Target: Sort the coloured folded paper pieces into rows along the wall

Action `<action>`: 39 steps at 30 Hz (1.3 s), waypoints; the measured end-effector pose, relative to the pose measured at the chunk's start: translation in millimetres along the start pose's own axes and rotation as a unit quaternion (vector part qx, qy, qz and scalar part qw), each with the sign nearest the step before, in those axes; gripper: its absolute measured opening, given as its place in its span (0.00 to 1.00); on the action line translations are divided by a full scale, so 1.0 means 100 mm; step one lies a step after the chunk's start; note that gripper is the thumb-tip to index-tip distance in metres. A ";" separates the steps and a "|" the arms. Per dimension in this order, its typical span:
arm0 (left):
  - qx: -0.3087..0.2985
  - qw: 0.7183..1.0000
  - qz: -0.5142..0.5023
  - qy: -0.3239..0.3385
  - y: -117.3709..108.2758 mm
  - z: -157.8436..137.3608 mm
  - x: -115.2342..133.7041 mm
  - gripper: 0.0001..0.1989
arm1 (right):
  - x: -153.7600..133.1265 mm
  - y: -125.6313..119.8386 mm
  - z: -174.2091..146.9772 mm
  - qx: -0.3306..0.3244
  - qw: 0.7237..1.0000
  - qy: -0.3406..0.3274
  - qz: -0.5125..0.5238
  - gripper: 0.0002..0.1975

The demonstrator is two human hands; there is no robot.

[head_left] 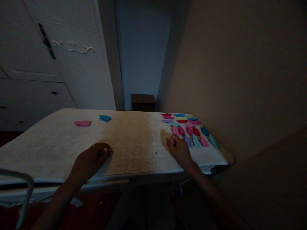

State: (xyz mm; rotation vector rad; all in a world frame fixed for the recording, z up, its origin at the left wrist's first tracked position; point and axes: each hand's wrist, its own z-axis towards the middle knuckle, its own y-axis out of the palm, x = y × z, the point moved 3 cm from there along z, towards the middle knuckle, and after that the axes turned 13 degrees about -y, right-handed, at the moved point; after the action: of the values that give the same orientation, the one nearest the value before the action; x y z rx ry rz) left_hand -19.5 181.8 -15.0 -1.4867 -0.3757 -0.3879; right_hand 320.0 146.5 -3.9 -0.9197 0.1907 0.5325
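Observation:
My left hand [92,158] rests low over the table's front part. Its thumb and fingertips meet in a pinch, a ring sits on one finger, and no object shows between them. On the right, my right hand [179,151] is curled closed beside a group of folded paper pieces; whatever its fingers hold, if anything, is hidden. Nearest to it are a pink folded paper [175,130] and a purple folded paper [188,141]. Farther along stand a red one [196,131] and a light teal one [214,141].
A pink folded paper [82,123] and a blue folded paper [105,118] lie at the table's back left. Flat rows of coloured papers, including a yellow one [181,118], cover the back right. The wall [230,80] borders the table's right side; a white cabinet [88,83] stands behind.

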 end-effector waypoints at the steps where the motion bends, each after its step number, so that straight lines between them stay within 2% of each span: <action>1: 0.005 1.000 0.004 0.001 0.00 0.00 -0.01 0.19 | -0.07 0.10 0.12 -0.016 1.000 -0.024 0.013 0.17; 6: 0.041 0.999 0.006 0.015 0.02 0.00 -0.06 0.18 | -0.49 0.62 0.75 -0.104 0.988 -0.111 0.040 0.23; 11: 0.023 0.997 -0.063 0.039 0.01 -0.01 -0.08 0.18 | -1.00 1.22 1.28 -0.160 0.972 -0.169 0.025 0.29; 14: 0.022 0.993 -0.109 0.036 -0.01 -0.03 -0.09 0.19 | -1.21 1.61 1.54 -0.176 0.967 -0.183 0.008 0.27; 18: 0.007 0.982 -0.187 0.029 -0.02 -0.03 -0.13 0.20 | -1.34 2.07 1.82 -0.192 0.961 -0.198 -0.008 0.14; 19: 0.002 0.977 -0.213 0.028 -0.02 -0.03 -0.15 0.21 | -1.35 2.17 1.87 -0.204 0.959 -0.198 -0.009 0.14; 23: -0.022 0.953 -0.302 0.010 -0.04 -0.01 -0.23 0.21 | -1.33 2.47 1.99 -0.253 0.947 -0.197 -0.001 0.23; 27: -0.036 0.936 -0.349 -0.001 -0.05 -0.01 -0.27 0.22 | -1.31 2.55 2.01 -0.260 0.944 -0.201 0.006 0.21; 31: -0.044 0.930 -0.366 -0.009 -0.04 0.00 -0.29 0.22 | -1.29 2.46 1.93 -0.244 0.950 -0.194 0.006 0.22; 35: -0.039 0.931 -0.362 -0.014 -0.05 0.00 -0.29 0.22 | -1.24 2.25 1.76 -0.208 0.958 -0.196 0.028 0.22; 39: -0.030 0.938 -0.344 -0.023 -0.05 -0.01 -0.29 0.22 | -1.09 1.92 1.55 -0.154 0.965 -0.199 0.071 0.21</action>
State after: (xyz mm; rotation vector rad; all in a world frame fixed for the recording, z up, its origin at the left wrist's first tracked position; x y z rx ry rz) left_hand -47.6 181.0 -24.2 -1.3908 -0.9344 -0.9247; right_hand 117.9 325.4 -4.8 -1.0835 -0.1974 0.8853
